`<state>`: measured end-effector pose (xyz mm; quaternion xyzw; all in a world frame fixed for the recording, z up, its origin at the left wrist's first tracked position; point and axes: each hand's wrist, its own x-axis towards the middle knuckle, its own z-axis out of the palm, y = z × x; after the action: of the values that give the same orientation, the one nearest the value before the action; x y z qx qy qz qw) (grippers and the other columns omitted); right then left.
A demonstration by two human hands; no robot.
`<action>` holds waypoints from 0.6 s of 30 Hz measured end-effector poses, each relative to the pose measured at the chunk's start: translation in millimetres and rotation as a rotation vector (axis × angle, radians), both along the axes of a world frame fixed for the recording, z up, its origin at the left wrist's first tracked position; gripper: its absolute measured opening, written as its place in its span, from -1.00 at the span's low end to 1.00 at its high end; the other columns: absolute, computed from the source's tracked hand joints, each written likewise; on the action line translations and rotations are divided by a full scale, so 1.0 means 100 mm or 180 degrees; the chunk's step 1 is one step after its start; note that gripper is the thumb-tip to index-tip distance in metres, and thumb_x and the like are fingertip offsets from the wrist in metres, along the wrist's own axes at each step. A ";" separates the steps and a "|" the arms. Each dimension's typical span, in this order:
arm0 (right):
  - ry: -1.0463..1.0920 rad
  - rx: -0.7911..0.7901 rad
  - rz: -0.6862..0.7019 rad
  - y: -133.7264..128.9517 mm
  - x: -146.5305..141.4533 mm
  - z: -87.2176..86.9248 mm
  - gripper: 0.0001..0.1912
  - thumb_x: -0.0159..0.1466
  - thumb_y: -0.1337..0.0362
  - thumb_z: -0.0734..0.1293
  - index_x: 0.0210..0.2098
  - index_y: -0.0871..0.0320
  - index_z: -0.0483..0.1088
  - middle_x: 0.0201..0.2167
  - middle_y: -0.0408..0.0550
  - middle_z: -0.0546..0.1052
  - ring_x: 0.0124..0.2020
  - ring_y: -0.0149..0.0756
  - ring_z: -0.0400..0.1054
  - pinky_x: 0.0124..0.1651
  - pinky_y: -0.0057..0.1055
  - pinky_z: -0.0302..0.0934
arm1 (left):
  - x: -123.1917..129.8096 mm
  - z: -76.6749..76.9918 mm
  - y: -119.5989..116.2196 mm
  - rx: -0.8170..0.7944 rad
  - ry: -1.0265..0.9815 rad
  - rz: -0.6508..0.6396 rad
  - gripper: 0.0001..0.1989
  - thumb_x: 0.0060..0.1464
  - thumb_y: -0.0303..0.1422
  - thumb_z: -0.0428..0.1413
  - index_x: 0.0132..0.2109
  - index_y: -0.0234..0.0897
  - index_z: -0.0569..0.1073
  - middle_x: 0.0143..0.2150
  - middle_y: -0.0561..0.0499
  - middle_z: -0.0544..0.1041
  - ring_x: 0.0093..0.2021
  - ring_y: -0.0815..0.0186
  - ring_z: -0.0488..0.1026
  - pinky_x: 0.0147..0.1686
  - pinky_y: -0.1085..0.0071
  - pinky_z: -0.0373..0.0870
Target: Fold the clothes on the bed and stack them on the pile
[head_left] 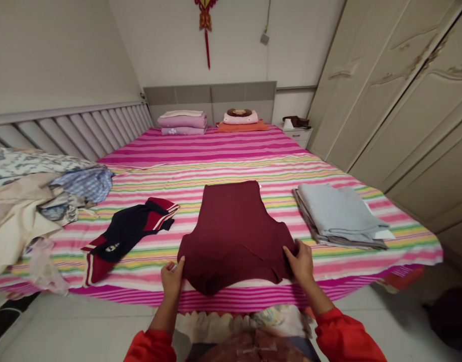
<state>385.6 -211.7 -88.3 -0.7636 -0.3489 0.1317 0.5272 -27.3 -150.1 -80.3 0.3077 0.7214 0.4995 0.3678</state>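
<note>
A maroon top lies spread on the striped bed sheet, its near edge rumpled and reaching toward the front of the bed. At its near left corner my left hand pinches the cloth between thumb and fingers. My right hand grips the right edge of the same top, fingers closed on the fabric. Left of it lies a navy and red garment with white stripes, loosely laid out. On the right sits a stack of folded grey clothes.
A heap of loose clothes covers the bed's left side, beside a padded rail. Folded pink bedding and an orange pillow rest by the headboard. A nightstand and tall wardrobe stand on the right.
</note>
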 end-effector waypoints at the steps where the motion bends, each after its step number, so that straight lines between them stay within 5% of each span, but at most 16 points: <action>1: 0.0424 -0.0034 -0.0030 -0.03 0.00 0.00 -0.41 -0.14 -0.03 0.48 -0.19 0.18 0.43 -0.23 0.10 0.53 -0.08 0.00 0.35 0.05 -0.07 0.22 | 0.05 -0.01 -0.01 -0.0126 -0.0241 -0.0026 -0.67 -0.08 -0.30 0.30 -0.20 -0.38 0.44 -0.22 -0.19 0.58 -0.12 0.09 0.56 -0.05 0.15 0.48; 6: 0.1674 -0.0146 0.0112 -0.15 0.04 0.09 -0.58 -0.32 0.08 0.54 -0.56 0.12 0.35 -0.66 -0.22 0.42 -0.51 -0.24 0.35 -0.36 -0.28 0.28 | 0.18 0.15 0.02 -0.0454 -0.1234 -0.0446 -0.76 -0.06 -0.37 0.32 -0.24 -0.43 0.54 -0.43 -0.16 0.61 -0.38 0.15 0.60 -0.27 0.24 0.57; 11: 0.2558 0.0066 0.0165 -0.32 0.12 0.21 -0.62 -0.21 0.13 0.53 -0.45 0.15 0.42 -0.54 -0.15 0.57 -0.50 -0.29 0.44 -0.42 -0.38 0.35 | 0.02 0.31 -0.01 -0.0092 -0.1876 -0.0341 -0.75 0.06 -0.50 0.22 -0.07 -0.37 0.52 -0.35 -0.06 0.65 -0.40 0.33 0.59 -0.30 0.47 0.55; 15: 0.3644 0.0249 0.0210 -0.40 0.02 0.27 -0.75 -0.06 0.29 0.50 -0.36 0.15 0.48 -0.40 -0.08 0.65 -0.40 -0.30 0.53 -0.38 -0.46 0.43 | -0.04 0.24 -0.15 -0.0261 -0.2303 -0.0363 -0.78 0.25 -0.42 0.03 -0.04 -0.35 0.50 -0.39 -0.05 0.64 -0.42 0.32 0.59 -0.38 0.48 0.54; 18: 0.3853 0.0325 0.0312 -0.41 -0.10 0.28 -0.82 0.04 0.31 0.47 -0.33 0.13 0.50 -0.33 -0.06 0.66 -0.33 -0.27 0.56 -0.34 -0.44 0.47 | 0.01 0.14 -0.25 -0.0540 -0.2386 -0.0649 -0.86 0.19 -0.45 0.09 -0.13 -0.34 0.51 -0.36 -0.07 0.65 -0.41 0.30 0.60 -0.40 0.49 0.54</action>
<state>376.0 -252.9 -60.0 -0.5099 -0.0279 0.5496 0.6612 -26.7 -175.0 -66.3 0.1426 0.5417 0.4768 0.6774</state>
